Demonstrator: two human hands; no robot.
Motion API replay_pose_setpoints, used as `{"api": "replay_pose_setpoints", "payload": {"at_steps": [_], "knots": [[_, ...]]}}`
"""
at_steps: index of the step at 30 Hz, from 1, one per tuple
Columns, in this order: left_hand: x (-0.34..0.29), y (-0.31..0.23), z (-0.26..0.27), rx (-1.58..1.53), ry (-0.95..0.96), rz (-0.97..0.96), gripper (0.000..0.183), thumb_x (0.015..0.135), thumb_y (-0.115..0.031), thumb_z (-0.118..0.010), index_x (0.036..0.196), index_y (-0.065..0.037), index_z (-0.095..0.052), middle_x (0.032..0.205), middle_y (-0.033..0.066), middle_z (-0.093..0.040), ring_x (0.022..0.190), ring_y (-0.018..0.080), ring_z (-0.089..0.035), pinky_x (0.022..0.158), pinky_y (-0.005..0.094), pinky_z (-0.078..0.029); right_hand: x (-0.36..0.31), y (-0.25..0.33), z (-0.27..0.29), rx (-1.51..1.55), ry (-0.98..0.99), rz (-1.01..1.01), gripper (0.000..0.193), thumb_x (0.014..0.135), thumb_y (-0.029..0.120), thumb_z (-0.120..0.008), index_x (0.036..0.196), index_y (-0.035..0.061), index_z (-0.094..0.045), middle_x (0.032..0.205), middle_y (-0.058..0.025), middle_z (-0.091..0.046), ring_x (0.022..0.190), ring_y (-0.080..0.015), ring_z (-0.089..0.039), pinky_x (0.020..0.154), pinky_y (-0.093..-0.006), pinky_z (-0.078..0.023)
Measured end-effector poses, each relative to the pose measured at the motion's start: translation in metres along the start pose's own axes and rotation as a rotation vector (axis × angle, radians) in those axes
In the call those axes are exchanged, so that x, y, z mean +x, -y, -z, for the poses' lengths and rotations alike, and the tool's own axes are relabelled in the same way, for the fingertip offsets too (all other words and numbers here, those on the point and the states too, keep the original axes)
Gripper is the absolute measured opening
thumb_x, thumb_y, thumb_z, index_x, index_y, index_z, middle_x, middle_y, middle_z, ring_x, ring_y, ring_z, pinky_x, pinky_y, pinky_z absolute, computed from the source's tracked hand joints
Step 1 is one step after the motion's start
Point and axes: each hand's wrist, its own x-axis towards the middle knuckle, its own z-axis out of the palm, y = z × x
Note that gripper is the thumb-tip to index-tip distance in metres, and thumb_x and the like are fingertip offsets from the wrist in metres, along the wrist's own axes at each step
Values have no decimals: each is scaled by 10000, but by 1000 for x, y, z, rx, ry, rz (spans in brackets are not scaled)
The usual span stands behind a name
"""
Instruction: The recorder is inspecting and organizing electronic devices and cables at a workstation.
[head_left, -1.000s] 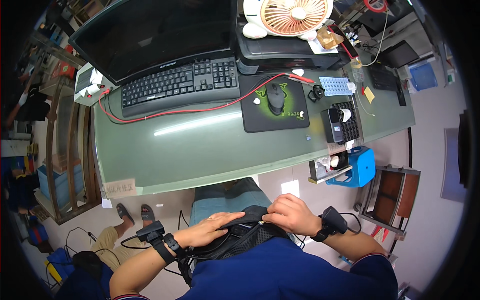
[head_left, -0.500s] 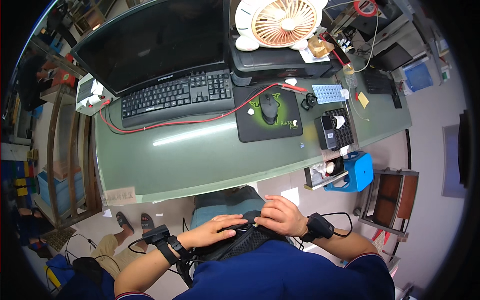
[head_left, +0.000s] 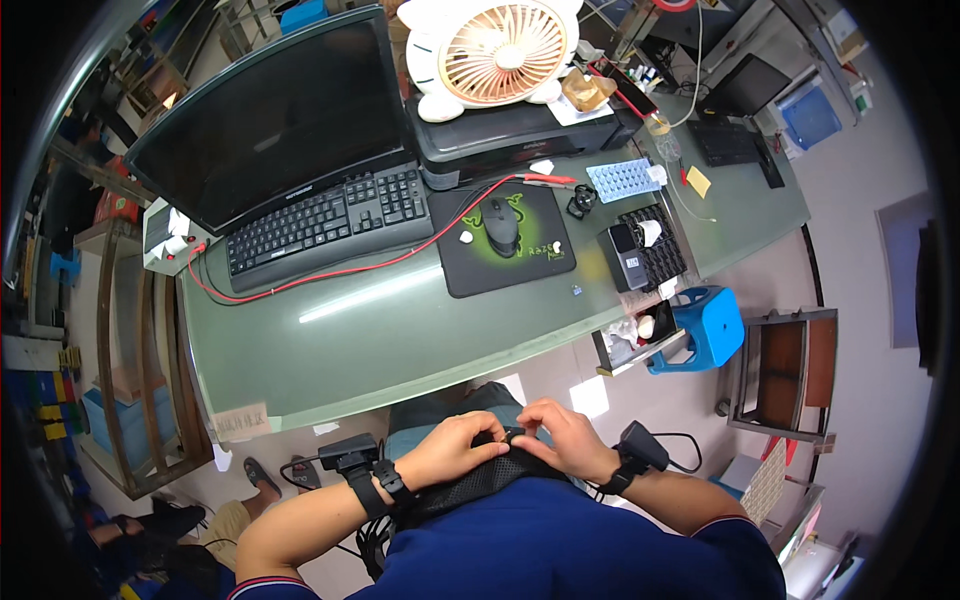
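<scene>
A black mesh bag [head_left: 470, 494] rests against my front, above my lap. My left hand [head_left: 455, 452] is closed on its upper edge, with the fingers curled over and the thumb pressed near the rim. Right beside it, my right hand [head_left: 568, 440] pinches the same edge between thumb and bent fingers. The fingertips of both hands nearly meet at a small dark part of the rim; what exactly lies between them is too small to make out. A black strapped device sits on each wrist.
In front stands a green-topped desk [head_left: 400, 340] with a monitor [head_left: 280, 120], keyboard [head_left: 330, 222], mouse [head_left: 500, 226] and fan [head_left: 508, 60]. An open drawer [head_left: 640, 352] juts out beside a blue stool [head_left: 712, 328]. A person's sandalled feet [head_left: 262, 476] show at left.
My left hand, stretched flat on the bag before, has curled its fingers round the edge. My right hand has moved slightly right, its fingers now pinching. The whole view has shifted and tilted a little.
</scene>
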Motion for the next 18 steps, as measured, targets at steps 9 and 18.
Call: {"api": "replay_pose_setpoints", "payload": {"at_steps": [9,18], "knots": [[9,-32,-8,425,8,142,213,847,-236,-622,892,-28,-609,875,118,-614,835,319,-600,713,394,-476,-13,-18,1,-15,207,34,176,838,243,-653,872,90,-571,834,-53,-607,726,-273,-607,620,-361,-465],[14,-58,-11,540,51,340,246,804,-284,-559,742,-85,-690,945,72,-585,958,249,-520,816,396,-397,-15,-6,24,-202,124,252,182,751,183,-660,757,91,-504,692,-48,-517,642,-236,-559,604,-333,-454]]}}
